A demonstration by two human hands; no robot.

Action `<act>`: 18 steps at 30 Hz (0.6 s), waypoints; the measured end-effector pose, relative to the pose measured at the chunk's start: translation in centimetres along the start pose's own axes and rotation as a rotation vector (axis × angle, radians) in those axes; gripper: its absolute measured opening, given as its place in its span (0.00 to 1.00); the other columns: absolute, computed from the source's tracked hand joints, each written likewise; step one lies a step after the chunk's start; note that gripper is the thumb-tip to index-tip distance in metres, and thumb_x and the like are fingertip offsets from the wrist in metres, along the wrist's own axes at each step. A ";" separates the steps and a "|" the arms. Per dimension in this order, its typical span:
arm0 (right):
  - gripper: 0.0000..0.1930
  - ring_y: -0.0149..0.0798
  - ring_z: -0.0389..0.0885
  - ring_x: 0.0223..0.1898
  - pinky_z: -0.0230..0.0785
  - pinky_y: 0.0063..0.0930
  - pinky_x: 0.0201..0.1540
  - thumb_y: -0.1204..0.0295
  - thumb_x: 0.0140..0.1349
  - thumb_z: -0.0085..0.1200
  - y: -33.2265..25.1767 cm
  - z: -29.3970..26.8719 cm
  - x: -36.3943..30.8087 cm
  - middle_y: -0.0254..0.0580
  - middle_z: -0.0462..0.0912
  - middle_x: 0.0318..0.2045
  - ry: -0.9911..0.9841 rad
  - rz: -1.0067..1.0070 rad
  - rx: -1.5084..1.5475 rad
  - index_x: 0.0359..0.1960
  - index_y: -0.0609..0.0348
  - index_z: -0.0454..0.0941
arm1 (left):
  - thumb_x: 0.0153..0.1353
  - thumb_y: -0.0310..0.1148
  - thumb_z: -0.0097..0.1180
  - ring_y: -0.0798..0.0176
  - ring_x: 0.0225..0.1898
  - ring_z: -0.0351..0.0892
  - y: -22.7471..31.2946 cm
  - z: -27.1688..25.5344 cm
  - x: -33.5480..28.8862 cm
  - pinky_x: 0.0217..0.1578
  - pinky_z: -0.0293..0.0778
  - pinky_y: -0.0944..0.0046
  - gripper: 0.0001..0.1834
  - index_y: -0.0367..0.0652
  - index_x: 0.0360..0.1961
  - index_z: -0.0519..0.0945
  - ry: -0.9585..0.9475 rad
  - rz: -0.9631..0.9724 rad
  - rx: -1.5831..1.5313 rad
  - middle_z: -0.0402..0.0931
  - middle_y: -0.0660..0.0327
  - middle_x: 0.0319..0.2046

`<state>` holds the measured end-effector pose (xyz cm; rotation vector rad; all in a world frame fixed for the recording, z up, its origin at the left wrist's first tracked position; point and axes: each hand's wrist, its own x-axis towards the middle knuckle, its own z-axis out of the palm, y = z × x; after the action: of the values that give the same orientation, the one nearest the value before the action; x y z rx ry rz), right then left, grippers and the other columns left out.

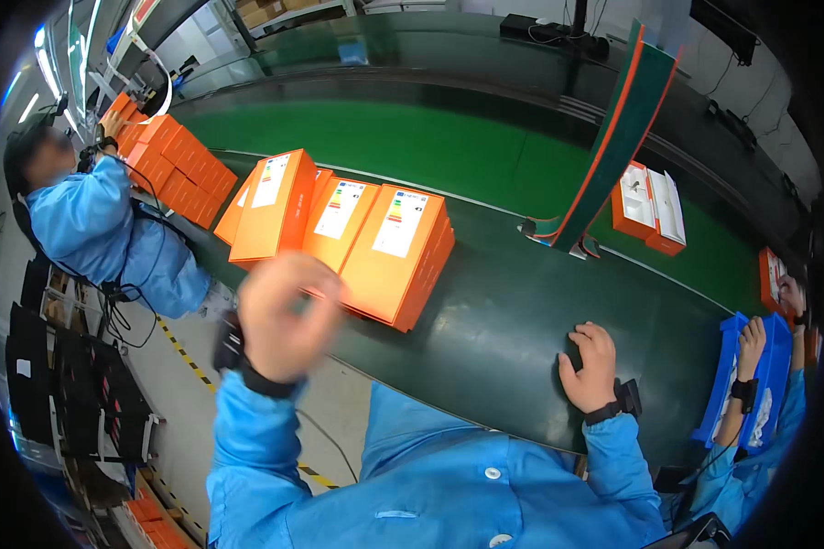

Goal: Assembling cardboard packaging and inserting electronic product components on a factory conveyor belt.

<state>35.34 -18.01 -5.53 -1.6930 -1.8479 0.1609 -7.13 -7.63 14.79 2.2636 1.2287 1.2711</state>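
Note:
My left hand [288, 316] is smeared by motion, in front of the near side of several orange boxes with white labels. Its fingers look curved, but I cannot make out whether anything is in them. Two orange boxes [392, 274] stand side by side at the right end of the group, on top of others. Farther left, another orange box [275, 197] leans at an angle against its neighbours. My right hand [592, 369] rests on the dark green work surface [485, 357], thumb apart from the loosely bent fingers, holding nothing.
A green conveyor belt [384, 137] runs behind the work surface, carrying an open orange box [636, 206]. An upright green panel with orange edges [604, 146] stands at its edge. A co-worker [110, 220] handles stacked orange boxes [178, 169] at left; another's hand [753, 348] is over a blue bin [719, 384].

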 end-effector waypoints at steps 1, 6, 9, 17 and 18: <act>0.18 0.61 0.78 0.65 0.68 0.54 0.69 0.72 0.57 0.68 -0.1 -0.1 0.2 0.52 0.82 0.57 -0.018 0.007 -0.004 0.50 0.62 0.84 | 0.68 0.27 0.63 0.61 0.35 0.82 -1.6 -1.8 1.1 0.41 0.77 0.65 0.07 0.37 0.33 0.80 0.096 -0.044 0.060 0.83 0.58 0.31; 0.18 0.59 0.76 0.65 0.66 0.52 0.70 0.71 0.58 0.68 -0.4 0.4 0.5 0.51 0.82 0.57 -0.007 0.013 0.009 0.51 0.62 0.85 | 0.66 0.46 0.70 0.44 0.54 0.86 -11.2 -5.7 5.8 0.56 0.81 0.52 0.31 0.30 0.59 0.81 0.106 -0.161 0.721 0.83 0.41 0.53; 0.18 0.59 0.77 0.65 0.67 0.53 0.70 0.71 0.58 0.68 -0.3 0.4 0.2 0.51 0.82 0.58 0.004 0.024 0.016 0.50 0.62 0.85 | 0.58 0.53 0.73 0.37 0.65 0.80 -12.0 -4.6 6.4 0.67 0.75 0.45 0.48 0.32 0.73 0.74 -0.044 -0.557 0.650 0.78 0.34 0.63; 0.17 0.60 0.79 0.62 0.70 0.53 0.67 0.72 0.58 0.69 0.8 1.1 -0.2 0.51 0.84 0.56 0.090 -0.001 0.088 0.49 0.62 0.85 | 0.61 0.36 0.70 0.53 0.60 0.85 -8.3 -6.6 3.8 0.61 0.80 0.55 0.45 0.30 0.76 0.67 0.086 -0.300 0.119 0.80 0.47 0.64; 0.20 0.58 0.79 0.63 0.72 0.50 0.67 0.73 0.59 0.69 1.8 1.2 -0.5 0.52 0.82 0.59 0.056 0.030 0.154 0.54 0.62 0.83 | 0.62 0.39 0.71 0.53 0.61 0.84 -5.3 -5.6 3.1 0.61 0.80 0.55 0.48 0.31 0.78 0.63 0.070 -0.298 -0.130 0.79 0.48 0.66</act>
<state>36.29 -17.80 -7.54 -1.6035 -1.7246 0.2586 -13.67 -2.95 16.75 1.8775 1.4015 1.2828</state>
